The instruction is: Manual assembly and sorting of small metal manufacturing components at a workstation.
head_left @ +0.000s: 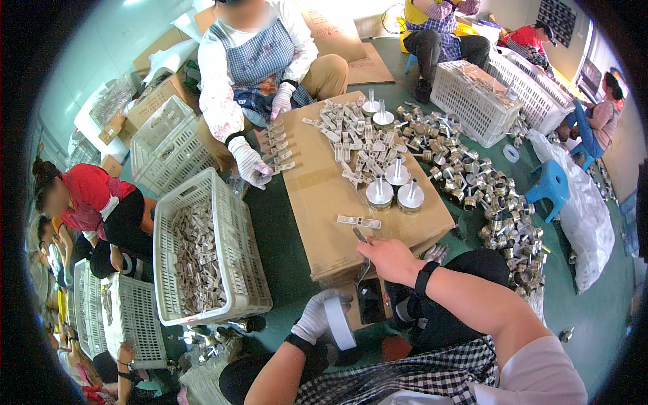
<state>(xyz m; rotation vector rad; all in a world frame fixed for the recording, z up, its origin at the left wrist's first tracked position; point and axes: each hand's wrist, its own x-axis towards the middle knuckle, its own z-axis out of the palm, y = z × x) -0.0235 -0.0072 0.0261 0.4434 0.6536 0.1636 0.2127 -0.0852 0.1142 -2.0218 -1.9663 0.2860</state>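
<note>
My left hand, in a pale knit glove, is closed round a white roll of tape low in front of me. The bare right hand is closed on a slim metal tool whose kind I cannot make out. Its upper end points at a single pale plastic clip lying near the front edge of a cardboard box. Farther back on the box lie a heap of similar clips and several round white-topped metal parts with upright stems.
Left of the box stands a white crate full of clips. Many metal fittings cover the floor on the right, near a blue stool. A dark phone lies below my right hand. Across the box, a gloved co-worker handles clips.
</note>
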